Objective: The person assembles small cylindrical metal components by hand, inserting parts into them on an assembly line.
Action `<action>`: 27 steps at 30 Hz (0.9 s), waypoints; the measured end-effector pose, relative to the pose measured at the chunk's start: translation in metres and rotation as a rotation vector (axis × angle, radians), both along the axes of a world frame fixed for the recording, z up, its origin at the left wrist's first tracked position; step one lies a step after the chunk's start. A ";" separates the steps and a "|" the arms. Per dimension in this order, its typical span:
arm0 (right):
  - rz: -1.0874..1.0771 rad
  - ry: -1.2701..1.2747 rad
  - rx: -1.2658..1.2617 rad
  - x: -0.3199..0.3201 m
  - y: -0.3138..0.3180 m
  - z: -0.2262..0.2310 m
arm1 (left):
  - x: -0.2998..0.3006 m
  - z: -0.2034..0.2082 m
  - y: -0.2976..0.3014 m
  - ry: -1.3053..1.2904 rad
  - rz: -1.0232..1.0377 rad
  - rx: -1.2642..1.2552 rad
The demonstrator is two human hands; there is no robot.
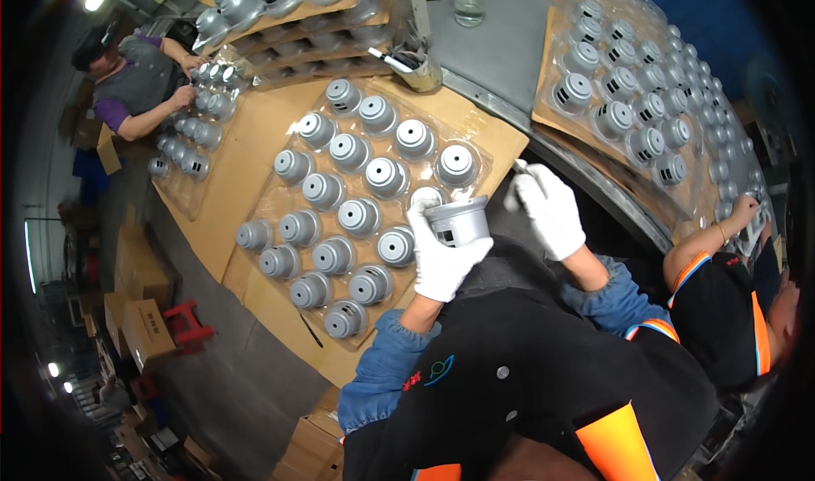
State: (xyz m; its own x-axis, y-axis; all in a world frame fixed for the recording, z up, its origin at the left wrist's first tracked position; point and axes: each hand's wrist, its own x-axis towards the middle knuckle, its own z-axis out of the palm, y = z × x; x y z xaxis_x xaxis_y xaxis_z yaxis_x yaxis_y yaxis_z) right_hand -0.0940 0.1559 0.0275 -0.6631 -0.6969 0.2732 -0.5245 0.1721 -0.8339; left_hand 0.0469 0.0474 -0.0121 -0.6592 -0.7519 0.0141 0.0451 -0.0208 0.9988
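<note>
My left hand (pixel 443 264), in a white glove, grips a silver-grey stepped metal cup (pixel 465 219) tilted on its side, with a dark label on its wall. To its right, my gloved right hand (pixel 550 213) is raised apart from the cup, its fingers closed. A small blurred item at its fingertips is too unclear to name. Left of my hands, a clear plastic tray (pixel 255 264) on a cardboard sheet (pixel 216 201) holds rows of similar grey cups (pixel 348 151). One cup (pixel 427 197) in the tray is partly hidden behind my left hand.
Stacked cardboard layers (pixel 323 52) of cups stand at the back, beside a pen holder (pixel 420 73). A clear bottle (pixel 469 2) is on the grey table (pixel 509 44). More cups (pixel 620 82) fill trays at right. Co-workers handle parts at far left and right.
</note>
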 end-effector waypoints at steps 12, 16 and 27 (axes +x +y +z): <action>-0.127 0.288 0.463 -0.052 -0.007 -0.052 | 0.020 0.029 0.002 0.138 -0.091 0.399; -0.066 0.177 0.385 -0.042 -0.006 -0.035 | 0.025 0.033 -0.005 0.160 -0.092 0.383; 0.088 0.359 0.418 -0.042 -0.013 -0.022 | 0.021 0.025 -0.011 0.140 -0.352 0.333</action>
State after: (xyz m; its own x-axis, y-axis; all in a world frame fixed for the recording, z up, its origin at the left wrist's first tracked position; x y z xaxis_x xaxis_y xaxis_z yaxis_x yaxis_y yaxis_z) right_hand -0.1359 0.1428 0.0055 -0.5142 -0.8427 0.1597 -0.7901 0.3929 -0.4705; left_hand 0.0680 0.0359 0.0127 -0.8824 -0.4632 -0.0826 0.1108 -0.3752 0.9203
